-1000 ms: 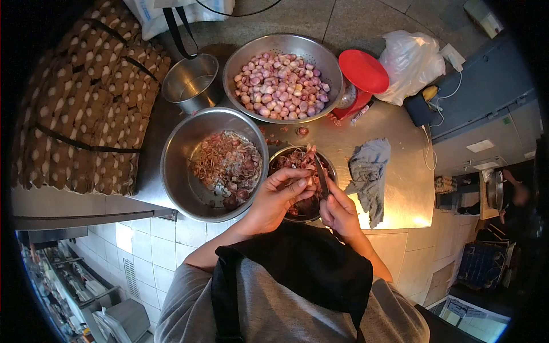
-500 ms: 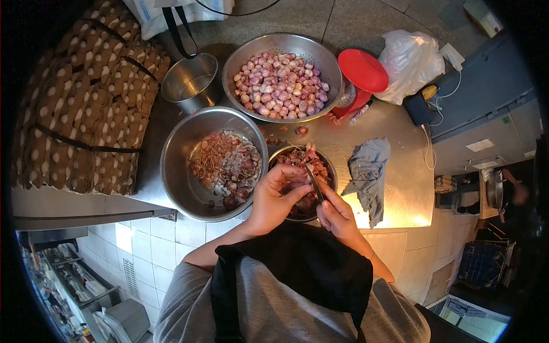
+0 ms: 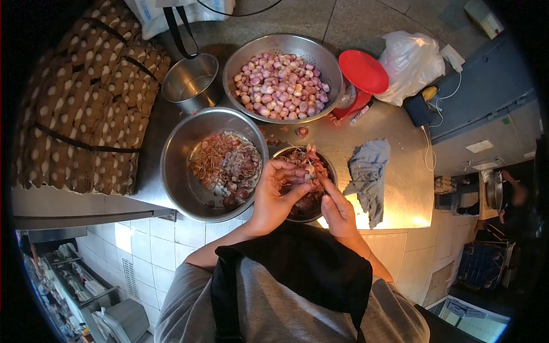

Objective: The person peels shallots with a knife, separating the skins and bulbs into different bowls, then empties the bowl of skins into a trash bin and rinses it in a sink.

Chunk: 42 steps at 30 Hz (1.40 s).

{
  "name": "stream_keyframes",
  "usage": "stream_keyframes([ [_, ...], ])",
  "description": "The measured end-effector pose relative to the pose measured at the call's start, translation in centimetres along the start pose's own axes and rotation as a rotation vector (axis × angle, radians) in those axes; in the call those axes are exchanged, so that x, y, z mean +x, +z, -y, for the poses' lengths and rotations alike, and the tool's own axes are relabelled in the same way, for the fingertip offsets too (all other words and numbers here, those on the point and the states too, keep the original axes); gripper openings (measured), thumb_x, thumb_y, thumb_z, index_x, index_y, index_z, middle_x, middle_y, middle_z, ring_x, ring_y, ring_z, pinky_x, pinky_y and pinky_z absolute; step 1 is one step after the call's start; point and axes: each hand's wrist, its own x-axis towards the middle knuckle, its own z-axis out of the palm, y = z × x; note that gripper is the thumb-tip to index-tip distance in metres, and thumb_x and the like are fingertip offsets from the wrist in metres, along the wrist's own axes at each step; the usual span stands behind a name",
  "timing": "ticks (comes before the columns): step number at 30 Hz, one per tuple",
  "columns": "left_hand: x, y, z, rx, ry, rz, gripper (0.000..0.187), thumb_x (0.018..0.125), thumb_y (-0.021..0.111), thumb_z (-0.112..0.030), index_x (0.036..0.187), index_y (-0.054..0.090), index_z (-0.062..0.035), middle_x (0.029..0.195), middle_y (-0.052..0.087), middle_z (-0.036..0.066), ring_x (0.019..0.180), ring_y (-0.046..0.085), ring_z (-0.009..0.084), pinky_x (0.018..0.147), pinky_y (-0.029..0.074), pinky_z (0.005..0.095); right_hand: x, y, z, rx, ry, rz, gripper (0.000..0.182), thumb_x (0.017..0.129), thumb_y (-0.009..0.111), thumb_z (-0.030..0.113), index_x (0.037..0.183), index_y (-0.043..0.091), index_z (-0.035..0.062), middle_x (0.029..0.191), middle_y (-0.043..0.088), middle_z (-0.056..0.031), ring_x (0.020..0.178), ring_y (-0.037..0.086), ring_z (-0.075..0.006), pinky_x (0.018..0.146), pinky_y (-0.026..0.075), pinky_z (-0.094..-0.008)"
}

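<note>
My left hand (image 3: 274, 197) is closed, thumb and fingers pinched around a small shallot (image 3: 309, 170) that is mostly hidden by the fingers. Close beside it, my right hand (image 3: 338, 214) is closed on a small knife (image 3: 313, 180); only a little of the knife shows, seen nearly edge-on. Both hands are above a metal bowl (image 3: 335, 178) of reddish shallot skins. To the left stands a larger steel basin (image 3: 171, 177), with unpeeled shallots, loose skins and roots inside.
A steel colander (image 3: 230, 86) full of peeled shallots stands at the back, beside a red scale (image 3: 363, 71). An empty-looking metal pot (image 3: 191, 86) and stacked egg trays (image 3: 86, 108) are left. A grey cloth (image 3: 369, 171) lies right. One shallot (image 3: 302, 131) lies on the steel table.
The knife blade, plainly visible before between my hands, has turned and is now mostly out of sight. My right hand's fingers have shifted slightly; my left hand stays in nearly the same place.
</note>
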Motion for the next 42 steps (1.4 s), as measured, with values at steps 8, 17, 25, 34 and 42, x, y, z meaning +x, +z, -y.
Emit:
stream_keyframes([
  [8, 0.1, 0.1, -0.2, -0.084, -0.045, -0.006, 0.042, 0.071, 0.062, 0.008, 0.101, 0.036, -0.0056, 0.094, 0.052, 0.008, 0.088, 0.052, 0.0142, 0.078, 0.045, 0.0263, -0.3, -0.1, 1.2, 0.350, 0.131, 0.133, 0.041, 0.091, 0.041, 0.018, 0.128, 0.035, 0.0024, 0.068, 0.043, 0.0040, 0.055, 0.033, -0.0024, 0.050, 0.029, -0.0162],
  [17, 0.1, 0.0, 0.0, -0.048, -0.050, -0.001, 0.040, 0.071, 0.062, 0.008, 0.100, 0.037, -0.0059, 0.094, 0.052, 0.008, 0.091, 0.051, 0.0144, 0.079, 0.044, 0.0255, -0.1, 0.0, 0.6, 0.273, 0.089, 0.113, 0.040, 0.091, 0.040, 0.018, 0.128, 0.036, 0.0029, 0.066, 0.039, 0.0057, 0.052, 0.031, -0.0022, 0.047, 0.025, -0.0160],
  [25, 0.1, 0.0, 0.0, -0.197, -0.137, 0.038, 0.032, 0.076, 0.058, 0.007, 0.099, 0.038, -0.0038, 0.098, 0.052, 0.010, 0.094, 0.051, 0.0137, 0.083, 0.044, 0.0280, 0.5, -0.6, 0.0, 0.400, 0.123, 0.078, 0.040, 0.091, 0.040, 0.018, 0.128, 0.035, 0.0026, 0.068, 0.039, 0.0068, 0.051, 0.029, -0.0016, 0.045, 0.022, -0.0160],
  [34, 0.2, -0.1, -0.3, -0.362, -0.269, 0.009, 0.022, 0.082, 0.049, 0.004, 0.099, 0.040, -0.0057, 0.103, 0.051, 0.010, 0.097, 0.051, 0.0161, 0.084, 0.047, 0.0316, 0.3, -0.6, -0.1, 0.402, 0.109, 0.090, 0.041, 0.091, 0.042, 0.016, 0.129, 0.033, 0.0028, 0.070, 0.041, 0.0064, 0.051, 0.028, -0.0020, 0.046, 0.023, -0.0159],
  [42, 0.3, -0.3, 0.7, -0.130, -0.145, 0.006, 0.024, 0.079, 0.055, 0.004, 0.096, 0.041, -0.0051, 0.097, 0.051, 0.008, 0.094, 0.049, 0.0129, 0.078, 0.048, 0.0274, 0.1, -0.2, -0.6, 0.029, 0.003, 0.092, 0.042, 0.090, 0.042, 0.015, 0.128, 0.033, -0.0009, 0.086, 0.051, -0.0029, 0.060, 0.040, -0.0045, 0.054, 0.035, -0.0180],
])
